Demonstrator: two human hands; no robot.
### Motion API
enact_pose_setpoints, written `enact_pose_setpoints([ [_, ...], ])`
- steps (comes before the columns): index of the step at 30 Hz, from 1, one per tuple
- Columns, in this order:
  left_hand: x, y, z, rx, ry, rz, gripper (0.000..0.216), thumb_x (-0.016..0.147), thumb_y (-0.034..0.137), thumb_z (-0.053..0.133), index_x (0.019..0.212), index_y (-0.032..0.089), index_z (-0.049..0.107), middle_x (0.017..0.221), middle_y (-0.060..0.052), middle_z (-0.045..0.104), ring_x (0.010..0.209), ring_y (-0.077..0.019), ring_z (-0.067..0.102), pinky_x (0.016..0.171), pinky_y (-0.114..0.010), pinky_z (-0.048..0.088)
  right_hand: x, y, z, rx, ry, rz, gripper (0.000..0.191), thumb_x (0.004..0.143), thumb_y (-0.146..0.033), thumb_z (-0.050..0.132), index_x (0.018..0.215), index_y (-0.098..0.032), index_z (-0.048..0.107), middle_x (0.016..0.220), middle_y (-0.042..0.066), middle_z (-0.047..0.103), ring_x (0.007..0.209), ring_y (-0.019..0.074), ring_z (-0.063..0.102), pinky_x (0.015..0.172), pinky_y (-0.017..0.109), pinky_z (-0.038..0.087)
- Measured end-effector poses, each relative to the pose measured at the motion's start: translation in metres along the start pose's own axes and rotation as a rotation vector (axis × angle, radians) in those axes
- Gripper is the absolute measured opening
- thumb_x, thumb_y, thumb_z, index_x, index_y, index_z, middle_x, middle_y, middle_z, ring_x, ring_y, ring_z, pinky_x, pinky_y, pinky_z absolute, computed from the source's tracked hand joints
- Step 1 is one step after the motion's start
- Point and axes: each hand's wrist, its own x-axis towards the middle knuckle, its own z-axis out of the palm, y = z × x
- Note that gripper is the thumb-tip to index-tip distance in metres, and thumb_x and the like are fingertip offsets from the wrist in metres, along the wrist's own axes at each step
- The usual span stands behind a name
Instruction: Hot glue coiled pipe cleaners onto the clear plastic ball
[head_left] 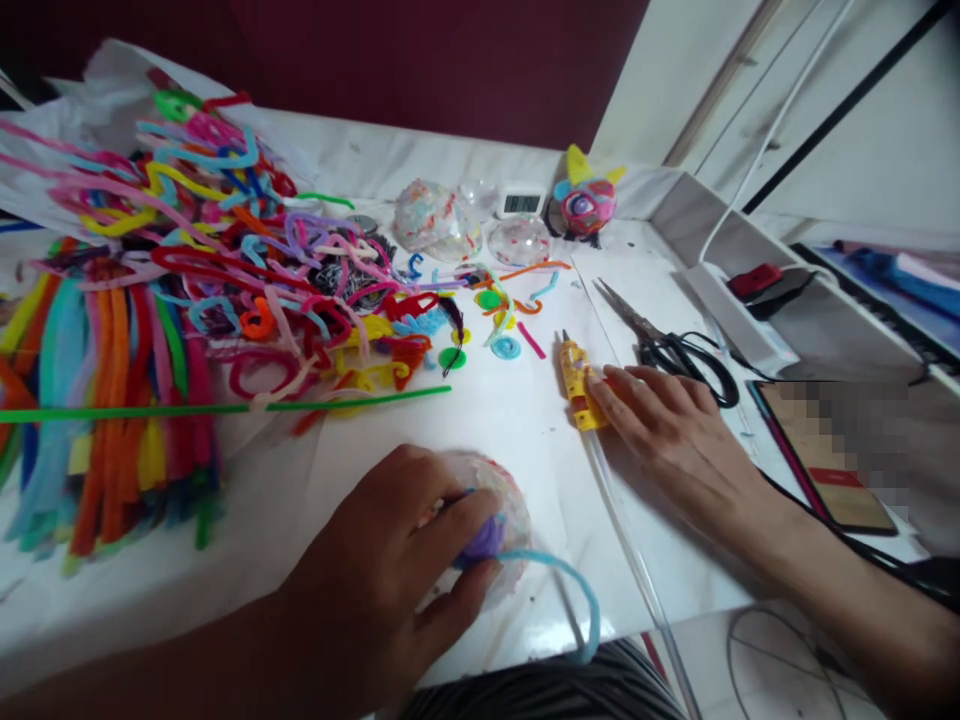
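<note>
My left hand (pixel 397 560) is closed over a clear plastic ball (pixel 510 500) at the table's near edge, its fingers pressing a purple pipe-cleaner coil (pixel 484 538) against it. A light blue pipe cleaner (pixel 577 590) loops out from under the hand. My right hand (pixel 667 425) lies flat with fingers stretched out, fingertips touching a small yellow glue gun (pixel 577 380) on the white table (pixel 495 410). Black-handled scissors (pixel 675 345) lie just beyond that hand.
A big heap of coloured pipe cleaners (pixel 172 290) covers the left half. A long green stem (pixel 225 407) lies across it. Clear domes (pixel 517 240), a small digital timer (pixel 521 203) and a decorated ball figure (pixel 585 205) stand at the back. A white tray (pixel 750 300) sits right.
</note>
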Motion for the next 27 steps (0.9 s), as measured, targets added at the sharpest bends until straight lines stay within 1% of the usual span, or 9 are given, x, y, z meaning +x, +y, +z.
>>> enact_pose_setpoints([
  [1, 0.0, 0.001, 0.0, -0.01, -0.003, 0.004, 0.027, 0.089, 0.015, 0.052, 0.115, 0.021, 0.059, 0.109, -0.008, 0.06, 0.104, -0.022, 0.059, 0.094, -0.037, 0.055, -0.001, -0.005, -0.007, 0.092, 0.034, -0.005, 0.043, 0.09, -0.004, 0.048, 0.133, -0.005, 0.051, 0.132, 0.023, 0.058, 0.12, 0.0408, 0.05, 0.089, 0.055, 0.048],
  [2, 0.0, 0.001, 0.0, -0.017, -0.004, 0.011, 0.026, 0.09, 0.015, 0.052, 0.114, 0.019, 0.059, 0.109, -0.009, 0.059, 0.103, -0.0216, 0.058, 0.093, -0.037, 0.053, 0.0, -0.01, -0.015, 0.226, 0.092, 0.006, 0.04, 0.089, -0.003, 0.049, 0.128, -0.006, 0.054, 0.129, 0.021, 0.06, 0.12, 0.0379, 0.051, 0.092, 0.054, 0.048],
  [5, 0.0, 0.001, 0.001, -0.005, 0.006, 0.025, 0.025, 0.089, 0.013, 0.056, 0.114, 0.016, 0.059, 0.108, -0.008, 0.056, 0.099, -0.0205, 0.054, 0.088, -0.036, 0.05, 0.007, -0.031, -0.036, 0.79, 0.203, 0.003, 0.023, 0.09, -0.01, 0.057, 0.112, -0.014, 0.062, 0.106, 0.01, 0.068, 0.107, 0.0208, 0.061, 0.093, 0.036, 0.051],
  [7, 0.0, 0.001, 0.002, -0.005, 0.011, 0.028, 0.026, 0.088, 0.013, 0.057, 0.114, 0.015, 0.059, 0.108, -0.008, 0.055, 0.099, -0.0205, 0.053, 0.087, -0.036, 0.049, 0.015, -0.044, -0.044, 1.086, 0.091, 0.039, 0.014, 0.09, -0.013, 0.059, 0.102, -0.017, 0.065, 0.095, 0.005, 0.068, 0.092, 0.0141, 0.064, 0.08, 0.026, 0.053],
  [10, 0.0, 0.001, 0.002, -0.029, 0.009, 0.025, 0.027, 0.088, 0.011, 0.058, 0.115, 0.015, 0.058, 0.107, -0.007, 0.055, 0.1, -0.0197, 0.052, 0.088, -0.035, 0.047, 0.027, -0.058, -0.044, 1.355, -0.011, 0.086, 0.004, 0.089, -0.016, 0.062, 0.09, -0.017, 0.066, 0.082, 0.001, 0.066, 0.075, 0.0097, 0.062, 0.067, 0.022, 0.05],
  [13, 0.001, 0.002, 0.001, -0.047, 0.005, 0.027, 0.028, 0.089, 0.011, 0.057, 0.116, 0.015, 0.057, 0.107, -0.007, 0.055, 0.102, -0.019, 0.052, 0.09, -0.034, 0.046, 0.034, -0.064, -0.041, 1.462, -0.075, 0.146, 0.003, 0.086, -0.015, 0.065, 0.084, -0.015, 0.067, 0.077, 0.0, 0.065, 0.07, 0.0078, 0.059, 0.065, 0.02, 0.048],
  [17, 0.0, 0.001, 0.002, -0.032, -0.003, 0.02, 0.025, 0.089, 0.014, 0.057, 0.114, 0.015, 0.057, 0.106, -0.007, 0.055, 0.1, -0.0194, 0.051, 0.089, -0.035, 0.047, 0.037, -0.066, -0.042, 1.526, -0.1, 0.208, 0.004, 0.082, -0.013, 0.067, 0.078, -0.015, 0.067, 0.071, -0.002, 0.064, 0.065, 0.0065, 0.057, 0.061, 0.018, 0.047],
  [21, -0.001, 0.001, 0.002, -0.014, -0.005, 0.027, 0.023, 0.09, 0.017, 0.057, 0.113, 0.014, 0.058, 0.103, -0.006, 0.054, 0.097, -0.0198, 0.052, 0.088, -0.036, 0.047, 0.039, -0.065, -0.042, 1.563, -0.146, 0.24, 0.004, 0.082, -0.015, 0.069, 0.078, -0.014, 0.068, 0.072, -0.002, 0.065, 0.065, 0.006, 0.058, 0.061, 0.017, 0.046],
  [27, 0.001, 0.0, 0.002, -0.002, -0.012, 0.064, 0.025, 0.09, 0.017, 0.057, 0.114, 0.011, 0.057, 0.103, -0.008, 0.053, 0.097, -0.0196, 0.051, 0.091, -0.036, 0.047, 0.04, -0.061, -0.042, 1.517, -0.138, 0.162, 0.003, 0.081, -0.011, 0.07, 0.081, -0.014, 0.069, 0.076, -0.001, 0.067, 0.068, 0.0057, 0.06, 0.063, 0.016, 0.047],
])
